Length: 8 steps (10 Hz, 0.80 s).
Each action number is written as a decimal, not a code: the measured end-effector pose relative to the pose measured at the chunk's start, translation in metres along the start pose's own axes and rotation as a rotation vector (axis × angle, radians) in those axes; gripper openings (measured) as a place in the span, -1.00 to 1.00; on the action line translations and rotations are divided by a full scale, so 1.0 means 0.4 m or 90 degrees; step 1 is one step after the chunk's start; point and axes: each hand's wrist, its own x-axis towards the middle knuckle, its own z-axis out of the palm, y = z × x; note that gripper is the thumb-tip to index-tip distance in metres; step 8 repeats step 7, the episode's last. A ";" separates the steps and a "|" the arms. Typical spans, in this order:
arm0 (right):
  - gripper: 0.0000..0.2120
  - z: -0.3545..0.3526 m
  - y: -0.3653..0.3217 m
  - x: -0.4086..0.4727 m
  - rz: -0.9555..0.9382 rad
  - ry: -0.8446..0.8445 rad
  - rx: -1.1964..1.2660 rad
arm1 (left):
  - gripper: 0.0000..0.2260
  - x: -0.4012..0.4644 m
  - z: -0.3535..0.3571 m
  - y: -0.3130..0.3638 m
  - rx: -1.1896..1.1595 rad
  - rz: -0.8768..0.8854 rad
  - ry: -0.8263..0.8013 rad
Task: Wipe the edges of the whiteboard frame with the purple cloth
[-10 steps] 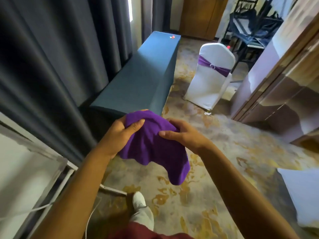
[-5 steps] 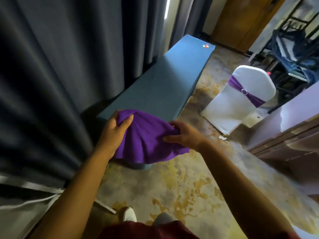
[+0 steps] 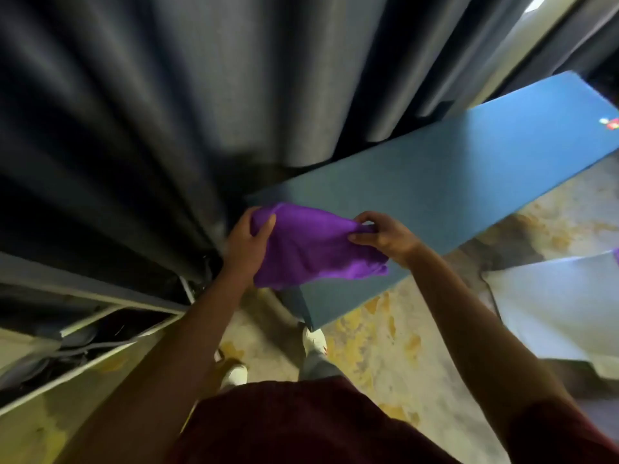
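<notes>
The purple cloth [image 3: 311,249] hangs stretched between both my hands, just above the near end of a blue-covered table. My left hand [image 3: 246,246] grips its left edge with the thumb on top. My right hand [image 3: 382,234] pinches its right corner. At the lower left runs a pale metal frame [image 3: 100,356], the whiteboard's stand, with dark cables behind it. The board's surface itself is out of view.
Dark grey curtains [image 3: 167,95] fill the upper left. The long blue table [image 3: 452,182] runs to the upper right, a small red and white object [image 3: 610,122] on its far end. A white-covered chair [image 3: 562,306] stands at right. My shoes [image 3: 313,341] rest on patterned carpet.
The view has swung down and left, and I have stepped closer to the table's near end. Both hands have spread the cloth wider and keep hold of it.
</notes>
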 end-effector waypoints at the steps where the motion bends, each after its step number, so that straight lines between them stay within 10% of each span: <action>1: -0.79 -0.041 0.057 0.110 0.020 -0.078 -0.085 | -0.67 0.015 0.057 -0.042 0.023 -0.092 -0.015; 5: -0.79 -0.063 0.234 0.308 -0.032 -0.112 -0.473 | -0.62 -0.017 0.256 -0.180 0.225 -0.277 -0.065; 8: -0.65 -0.033 0.203 0.306 -0.079 -0.029 -0.557 | -0.12 0.001 0.241 -0.142 0.473 -0.200 -0.237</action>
